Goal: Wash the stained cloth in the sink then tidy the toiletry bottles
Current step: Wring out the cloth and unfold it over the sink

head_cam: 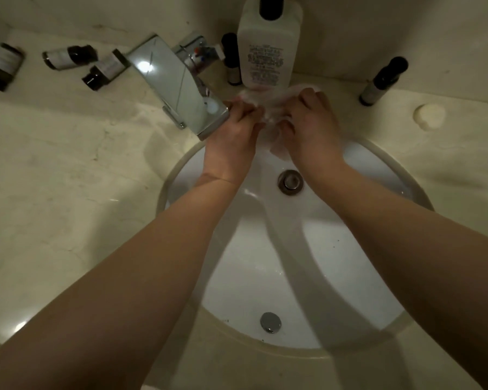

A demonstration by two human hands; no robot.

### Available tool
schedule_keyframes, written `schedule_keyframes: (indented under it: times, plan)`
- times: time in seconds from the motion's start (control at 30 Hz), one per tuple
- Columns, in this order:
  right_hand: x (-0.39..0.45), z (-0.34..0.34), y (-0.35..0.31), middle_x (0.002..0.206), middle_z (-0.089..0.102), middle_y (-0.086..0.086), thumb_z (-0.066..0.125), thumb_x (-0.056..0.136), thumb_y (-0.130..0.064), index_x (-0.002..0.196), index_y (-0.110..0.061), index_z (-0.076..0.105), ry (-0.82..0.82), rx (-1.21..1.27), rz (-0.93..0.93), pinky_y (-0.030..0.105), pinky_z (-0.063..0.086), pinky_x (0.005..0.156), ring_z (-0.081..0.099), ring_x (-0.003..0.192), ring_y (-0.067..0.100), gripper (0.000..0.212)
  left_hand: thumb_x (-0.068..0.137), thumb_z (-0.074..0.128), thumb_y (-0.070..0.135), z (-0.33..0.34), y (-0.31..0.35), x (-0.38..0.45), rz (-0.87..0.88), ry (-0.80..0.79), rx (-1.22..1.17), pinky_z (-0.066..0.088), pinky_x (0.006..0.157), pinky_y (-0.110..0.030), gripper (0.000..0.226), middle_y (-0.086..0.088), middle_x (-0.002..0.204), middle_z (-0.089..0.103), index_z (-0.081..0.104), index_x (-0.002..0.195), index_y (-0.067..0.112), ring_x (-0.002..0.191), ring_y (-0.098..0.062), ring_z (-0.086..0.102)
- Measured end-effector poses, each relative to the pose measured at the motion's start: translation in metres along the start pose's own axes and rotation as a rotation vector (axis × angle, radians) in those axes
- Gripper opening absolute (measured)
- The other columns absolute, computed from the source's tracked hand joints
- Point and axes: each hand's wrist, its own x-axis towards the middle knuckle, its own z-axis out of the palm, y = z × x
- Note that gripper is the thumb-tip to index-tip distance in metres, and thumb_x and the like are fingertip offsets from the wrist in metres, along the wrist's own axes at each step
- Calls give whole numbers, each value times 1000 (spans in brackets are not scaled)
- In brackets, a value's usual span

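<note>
A pale, wet cloth (273, 106) is bunched between both hands over the far edge of the white sink (358, 249), just right of the chrome tap spout (175, 85). My left hand (233, 136) grips its left side and my right hand (312, 128) grips its right side. Three small dark bottles lie tipped over on the counter at the far left: one (2, 66), a second (68, 56) and a third (104, 70). A big white bottle (268, 43) stands behind the cloth, with a slim dark bottle (232, 59) beside it. Another slim dark bottle (383, 80) stands at the far right.
The beige marble counter (68, 170) surrounds the sink. The drain plug (290, 181) sits in the basin's middle and an overflow cap (270, 322) near its front wall. A round pale soap (429, 115) lies on the counter at the right.
</note>
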Motion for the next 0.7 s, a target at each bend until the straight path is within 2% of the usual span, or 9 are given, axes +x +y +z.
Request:
schedule_keyframes:
  times: [0.13, 0.27, 0.4, 0.57, 0.63, 0.7]
  plan:
    - [-1, -5, 3, 105, 59, 15, 56, 83, -14, 95, -3, 64, -26, 11, -17, 38, 43, 75, 51, 98, 35, 18, 79, 61, 9, 3, 5, 3, -18, -3, -1, 51, 62, -32, 17, -10, 87, 70, 75, 87, 9, 81, -30, 61]
    - [-3, -12, 15, 103, 58, 18, 54, 85, -15, 94, -2, 63, -36, -14, -10, 43, 45, 78, 50, 98, 38, 18, 77, 62, 7, 10, 9, 5, -9, 2, -54, 53, 60, -33, 18, -10, 87, 70, 75, 89, 4, 92, -23, 49]
    - [-7, -15, 18, 103, 58, 18, 55, 84, -17, 94, -3, 63, -13, -39, 29, 38, 42, 75, 50, 99, 36, 19, 75, 70, 5, 14, 13, 7, 17, -57, -44, 51, 68, -31, 18, -9, 88, 71, 75, 92, 6, 87, -35, 63]
    - [-3, -11, 5, 101, 58, 17, 55, 83, -12, 90, -1, 61, -24, -23, 19, 38, 44, 70, 52, 99, 35, 15, 77, 69, 3, 2, 4, 5, 33, -101, -38, 55, 55, -36, 17, -12, 90, 70, 74, 94, 5, 90, -28, 54]
    - [-4, -7, -2, 99, 58, 17, 57, 81, -11, 88, -2, 61, -22, -8, 0, 36, 44, 65, 53, 96, 35, 13, 82, 66, 6, -4, -2, 0, 4, -113, -15, 55, 58, -38, 15, -11, 92, 69, 73, 95, 8, 83, -33, 63]
    - [-7, 0, -11, 96, 58, 17, 58, 81, -14, 86, -2, 61, -14, 11, -6, 36, 45, 63, 54, 93, 35, 13, 90, 58, 13, -9, -10, -7, -19, -130, -3, 56, 66, -40, 17, -9, 95, 69, 72, 98, 10, 85, -31, 66]
